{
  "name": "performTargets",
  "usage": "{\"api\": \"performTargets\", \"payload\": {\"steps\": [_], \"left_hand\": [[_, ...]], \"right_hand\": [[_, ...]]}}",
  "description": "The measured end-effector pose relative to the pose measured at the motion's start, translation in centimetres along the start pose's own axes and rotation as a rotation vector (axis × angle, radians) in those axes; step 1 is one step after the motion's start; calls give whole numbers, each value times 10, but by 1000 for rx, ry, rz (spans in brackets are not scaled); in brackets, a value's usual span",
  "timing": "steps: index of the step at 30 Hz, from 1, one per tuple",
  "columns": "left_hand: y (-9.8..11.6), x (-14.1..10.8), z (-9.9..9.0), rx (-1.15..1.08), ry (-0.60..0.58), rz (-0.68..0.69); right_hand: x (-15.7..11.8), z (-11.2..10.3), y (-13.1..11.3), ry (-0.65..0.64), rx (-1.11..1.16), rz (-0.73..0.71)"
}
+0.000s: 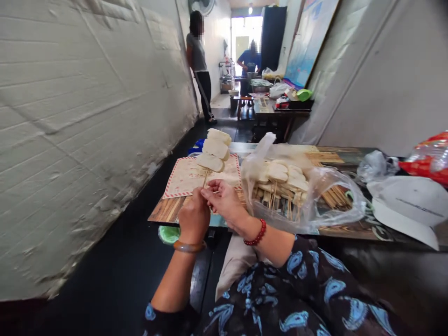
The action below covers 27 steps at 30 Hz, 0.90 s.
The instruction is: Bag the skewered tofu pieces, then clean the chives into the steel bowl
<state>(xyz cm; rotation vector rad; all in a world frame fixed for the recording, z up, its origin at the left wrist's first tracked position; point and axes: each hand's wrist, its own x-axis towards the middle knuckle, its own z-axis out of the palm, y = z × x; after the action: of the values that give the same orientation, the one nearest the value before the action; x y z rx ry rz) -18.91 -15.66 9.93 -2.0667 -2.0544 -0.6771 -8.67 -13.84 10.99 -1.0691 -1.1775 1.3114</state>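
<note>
A wooden skewer (pixel 206 178) stands nearly upright above the bench, threaded with three pale, soft-looking slices (pixel 214 150) stacked one over another. Closed round its lower stick is my left hand (pixel 194 212), which wears a brown bangle. My right hand (pixel 226 199), with a red bead bracelet, pinches at the stick just beside the left thumb; the stick's lower end is hidden by the fingers. Behind the slices lies a paper sheet (pixel 180 179) with a red striped border. To the right, an open clear plastic bag (pixel 325 219) holds several similar skewers (pixel 278 172).
Loose bare sticks (pixel 334 193) lie beside the bag on the wooden bench (pixel 164 210). Farther right are a white cap (pixel 409 200) and a red-and-clear package (pixel 430 156). A wall (pixel 87 116) runs along the left. Two people are farther back, near a cluttered table (pixel 266 107).
</note>
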Motion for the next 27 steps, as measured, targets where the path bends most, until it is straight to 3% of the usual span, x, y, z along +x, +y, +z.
{"api": "performTargets", "payload": {"steps": [3, 7, 12, 17, 20, 24, 27], "left_hand": [[7, -8, -10, -33, 112, 51], [24, -19, -29, -130, 246, 116], [70, -31, -48, -298, 268, 299], [126, -42, -49, -420, 195, 613], [137, -36, -56, -547, 136, 755], [122, 1, -67, -633, 277, 534], [113, 41, -63, -646, 303, 471]], "right_hand": [[-12, -7, -13, -14, -67, -98], [-35, -27, -39, -24, -179, -369], [-67, -66, -73, 84, -230, -508], [-92, -129, -87, 205, -225, -384], [-105, -177, -93, 249, -229, -236], [-122, -227, -102, 276, -387, -66], [-128, -239, -104, 209, -478, 62]]}}
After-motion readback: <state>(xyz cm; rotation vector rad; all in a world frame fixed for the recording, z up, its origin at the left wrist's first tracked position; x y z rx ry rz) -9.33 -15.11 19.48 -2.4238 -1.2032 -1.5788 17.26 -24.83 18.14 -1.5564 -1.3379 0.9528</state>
